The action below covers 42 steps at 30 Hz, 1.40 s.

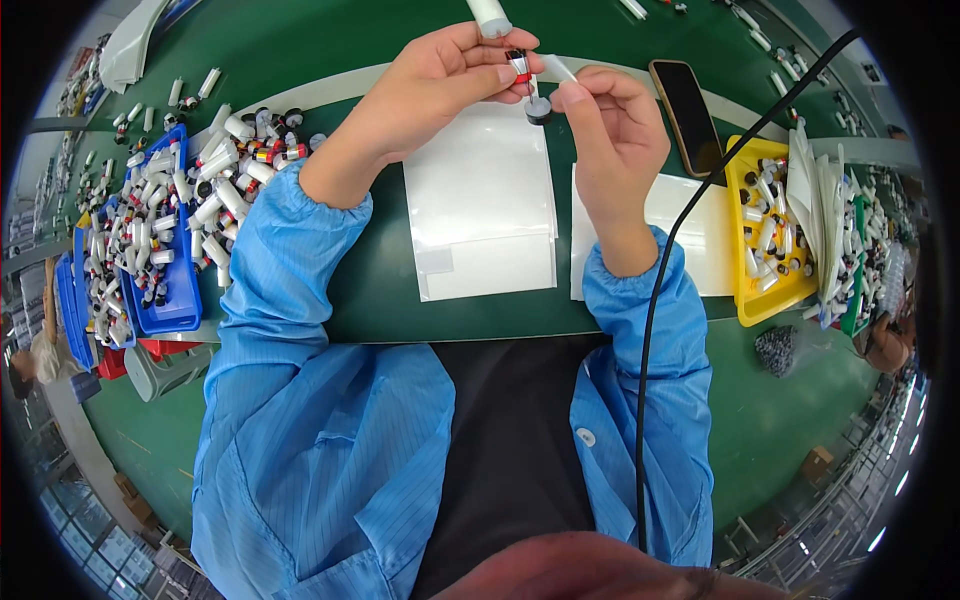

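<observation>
Above the far end of the white sheet, my left hand pinches a small red-and-black cylindrical part. A white tube with a grey end sticks up by the fingers of that hand; whether it is gripped or joined to the part cannot be told. Below the red part a dark round cap hangs, seemingly on thin wires. My right hand is close beside, thumb and forefinger closed on a small white strip that reaches toward the red part.
White tubes with red and black ends are heaped beside blue trays on the left. A yellow tray of similar parts stands right, near a phone. A black cable crosses in front of my right forearm. Another sheet lies under it.
</observation>
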### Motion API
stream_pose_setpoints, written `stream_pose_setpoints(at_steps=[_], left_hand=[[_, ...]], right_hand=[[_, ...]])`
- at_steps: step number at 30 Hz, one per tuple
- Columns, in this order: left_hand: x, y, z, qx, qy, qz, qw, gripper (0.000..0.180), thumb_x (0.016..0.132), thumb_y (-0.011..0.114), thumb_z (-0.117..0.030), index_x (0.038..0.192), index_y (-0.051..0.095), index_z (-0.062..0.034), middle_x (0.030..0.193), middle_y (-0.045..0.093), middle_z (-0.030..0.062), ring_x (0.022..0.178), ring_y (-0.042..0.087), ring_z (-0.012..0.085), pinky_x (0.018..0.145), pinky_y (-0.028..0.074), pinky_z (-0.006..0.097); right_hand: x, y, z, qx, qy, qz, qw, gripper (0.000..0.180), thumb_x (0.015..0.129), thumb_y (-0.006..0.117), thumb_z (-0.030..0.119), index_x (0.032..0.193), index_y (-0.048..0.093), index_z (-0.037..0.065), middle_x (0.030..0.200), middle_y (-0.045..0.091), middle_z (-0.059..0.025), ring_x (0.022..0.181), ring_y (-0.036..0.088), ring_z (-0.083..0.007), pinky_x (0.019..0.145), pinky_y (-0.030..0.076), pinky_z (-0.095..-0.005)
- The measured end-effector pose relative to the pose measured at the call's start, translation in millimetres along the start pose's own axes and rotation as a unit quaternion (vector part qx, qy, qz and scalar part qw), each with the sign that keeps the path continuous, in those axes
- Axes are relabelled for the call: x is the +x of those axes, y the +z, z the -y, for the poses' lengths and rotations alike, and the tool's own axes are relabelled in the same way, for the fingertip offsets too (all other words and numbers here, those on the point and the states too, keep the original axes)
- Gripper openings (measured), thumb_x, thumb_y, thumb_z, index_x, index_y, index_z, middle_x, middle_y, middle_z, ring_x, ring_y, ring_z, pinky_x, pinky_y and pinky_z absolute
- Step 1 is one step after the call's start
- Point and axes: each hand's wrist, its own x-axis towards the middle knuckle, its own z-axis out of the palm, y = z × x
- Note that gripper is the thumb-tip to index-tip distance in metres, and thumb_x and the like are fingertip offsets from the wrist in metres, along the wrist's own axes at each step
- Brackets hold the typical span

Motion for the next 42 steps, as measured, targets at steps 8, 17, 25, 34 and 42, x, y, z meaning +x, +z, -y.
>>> stream_pose_setpoints(at_steps=[8, 17, 25, 34, 42], left_hand=[[1, 0, 5, 0.095, 0.033, 0.027, 0.995, 0.038, 0.098, 0.059, -0.002, 0.135, 0.053, 0.005, 0.128, 0.063, 0.0117, 0.116, 0.063, 0.019, 0.102, 0.051, 0.032], [-1, 2, 5, 0.111, 0.017, 0.048, 0.993, 0.036, 0.098, 0.059, -0.001, 0.133, 0.054, 0.0046, 0.127, 0.062, 0.011, 0.117, 0.062, 0.0186, 0.103, 0.051, 0.032], [-4, 1, -2, 0.163, 0.014, 0.059, 0.985, 0.033, 0.096, 0.064, -0.005, 0.129, 0.06, 0.0023, 0.119, 0.066, 0.0095, 0.112, 0.063, 0.0139, 0.098, 0.052, 0.028], [-3, 5, -9, 0.103, 0.012, 0.074, 0.992, 0.042, 0.099, 0.06, -0.009, 0.139, 0.054, 0.0028, 0.127, 0.065, 0.0149, 0.112, 0.065, 0.0184, 0.098, 0.054, 0.031], [-14, 8, -14, -0.04, -0.02, 0.027, 0.999, 0.043, 0.099, 0.06, -0.005, 0.139, 0.052, 0.0075, 0.127, 0.065, 0.0188, 0.113, 0.067, 0.0251, 0.098, 0.056, 0.034]], right_hand=[[5, -3, 14, 0.026, 0.115, 0.074, 0.99, 0.012, 0.091, 0.07, -0.001, 0.101, 0.064, -0.003, 0.093, 0.069, -0.0063, 0.083, 0.066, -0.0085, 0.073, 0.053, -0.0208], [9, -7, 7, -0.008, 0.173, 0.053, 0.984, 0.009, 0.091, 0.069, 0.002, 0.099, 0.066, -0.001, 0.085, 0.066, -0.0016, 0.072, 0.056, -0.0048, 0.063, 0.043, -0.0188], [9, -9, 5, -0.014, 0.166, 0.048, 0.985, 0.012, 0.09, 0.072, 0.004, 0.099, 0.067, -0.002, 0.088, 0.069, -0.0045, 0.079, 0.065, -0.0066, 0.069, 0.051, -0.0181], [13, -16, 4, 0.035, 0.214, 0.068, 0.974, 0.023, 0.092, 0.071, 0.008, 0.112, 0.062, 0.002, 0.104, 0.066, -0.0057, 0.086, 0.061, -0.0077, 0.076, 0.049, -0.0235], [5, 1, 4, 0.178, 0.323, 0.062, 0.927, 0.021, 0.098, 0.065, 0.023, 0.108, 0.064, 0.004, 0.088, 0.059, -0.0001, 0.078, 0.055, -0.0074, 0.072, 0.044, -0.0249]])
